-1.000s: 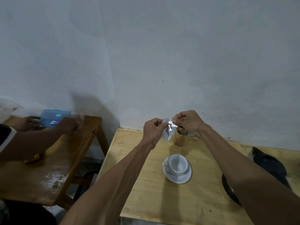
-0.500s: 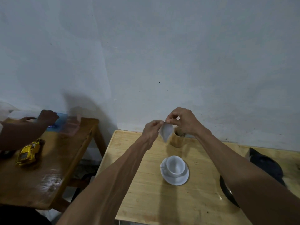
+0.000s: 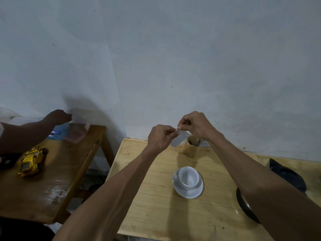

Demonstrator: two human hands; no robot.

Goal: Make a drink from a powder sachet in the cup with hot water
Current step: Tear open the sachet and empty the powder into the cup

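2 hands (image 3: pixel 162 138) (image 3: pixel 194 125) (fingers pinching) — 1 sachet (image 3: pixel 178 140), 1 cup (image 3: pixel 189 178)

two bare forearms, no sleeves, unadorned left hand (image 3: pixel 160 137)

Pale wood table (image 3: pixel 156 214) matt; cup (image 3: pixel 189 178) glossy white ceramic; sachet (image 3: pixel 178 140) silvery foil, blurred.

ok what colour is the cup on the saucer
White, the same as its saucer. The cup looks empty; the head view shows it clearly.
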